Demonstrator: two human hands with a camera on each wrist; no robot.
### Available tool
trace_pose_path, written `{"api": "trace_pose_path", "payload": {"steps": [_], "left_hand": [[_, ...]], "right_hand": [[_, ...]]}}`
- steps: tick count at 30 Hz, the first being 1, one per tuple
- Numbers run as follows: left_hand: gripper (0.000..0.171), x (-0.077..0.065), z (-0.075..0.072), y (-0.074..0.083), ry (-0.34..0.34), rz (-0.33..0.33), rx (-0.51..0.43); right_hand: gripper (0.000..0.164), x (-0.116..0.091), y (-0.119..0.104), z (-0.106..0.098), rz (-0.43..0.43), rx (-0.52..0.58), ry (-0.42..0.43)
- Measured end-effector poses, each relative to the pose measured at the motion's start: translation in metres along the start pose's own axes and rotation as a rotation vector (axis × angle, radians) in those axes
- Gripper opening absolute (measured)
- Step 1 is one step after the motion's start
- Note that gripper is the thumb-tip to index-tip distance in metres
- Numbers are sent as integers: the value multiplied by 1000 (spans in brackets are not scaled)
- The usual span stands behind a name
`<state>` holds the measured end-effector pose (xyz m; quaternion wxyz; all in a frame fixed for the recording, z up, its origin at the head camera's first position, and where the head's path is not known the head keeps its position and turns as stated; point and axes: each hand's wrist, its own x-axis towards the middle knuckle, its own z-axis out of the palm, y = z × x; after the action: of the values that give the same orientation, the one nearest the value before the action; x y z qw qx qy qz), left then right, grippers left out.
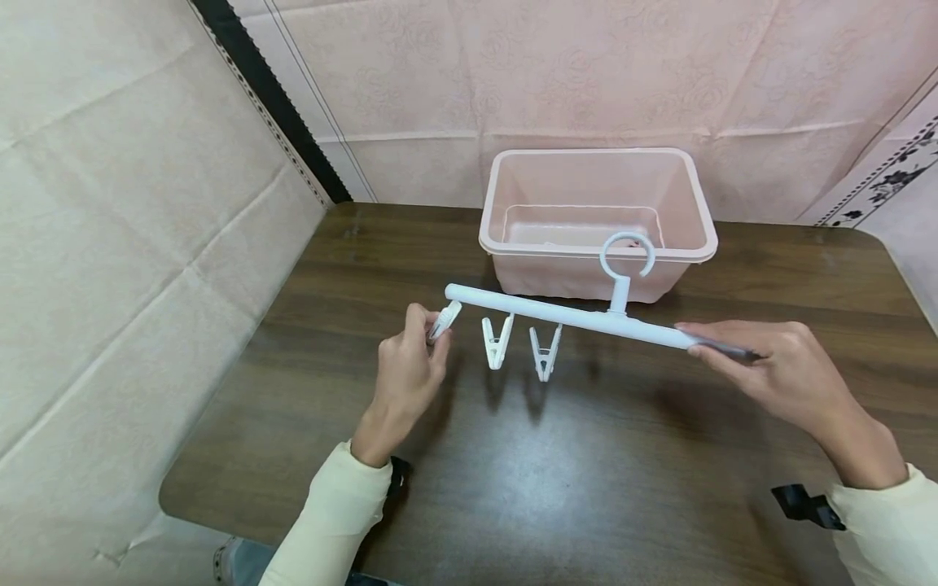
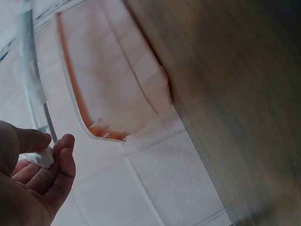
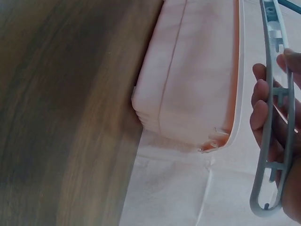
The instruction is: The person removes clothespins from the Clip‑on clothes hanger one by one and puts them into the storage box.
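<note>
A pale blue clip hanger (image 1: 564,315) is held up over the table, its round hook (image 1: 627,238) pointing upward. My right hand (image 1: 795,370) grips the bar's right end between thumb and fingers; the right wrist view shows its slotted underside (image 3: 265,141). At the other end, my left hand (image 1: 403,370) pinches a white clothespin (image 1: 444,320) close under the bar tip. Whether that clothespin is attached to the bar I cannot tell. Two more white clothespins, one left (image 1: 497,346) and one right (image 1: 545,356), hang from the bar's left half.
Behind the hanger, a pink plastic tub (image 1: 579,275) stands on the brown wooden table (image 1: 308,407) near its back edge. Some small things lie inside, mostly hidden. Pale patterned cloth (image 1: 586,73) covers the wall behind and the left side (image 1: 110,285).
</note>
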<state>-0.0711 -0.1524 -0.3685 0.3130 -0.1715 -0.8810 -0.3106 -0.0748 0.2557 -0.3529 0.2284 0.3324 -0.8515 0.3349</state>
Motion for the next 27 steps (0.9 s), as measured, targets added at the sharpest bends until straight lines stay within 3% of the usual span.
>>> {"api": "trace_pose_path", "payload": {"steps": [4,16,27], "left_hand": [[27,0,1,-1,25,41,37],[28,-1,0,-4,-15,-65,-6],[30,-5,-6,-5,-4,-64,12]], "right_hand": [[27,0,-1,2,-7,21,11],[18,0,2,2,-14,-6,35],[18,1,3,3,-9,-12,46]]}}
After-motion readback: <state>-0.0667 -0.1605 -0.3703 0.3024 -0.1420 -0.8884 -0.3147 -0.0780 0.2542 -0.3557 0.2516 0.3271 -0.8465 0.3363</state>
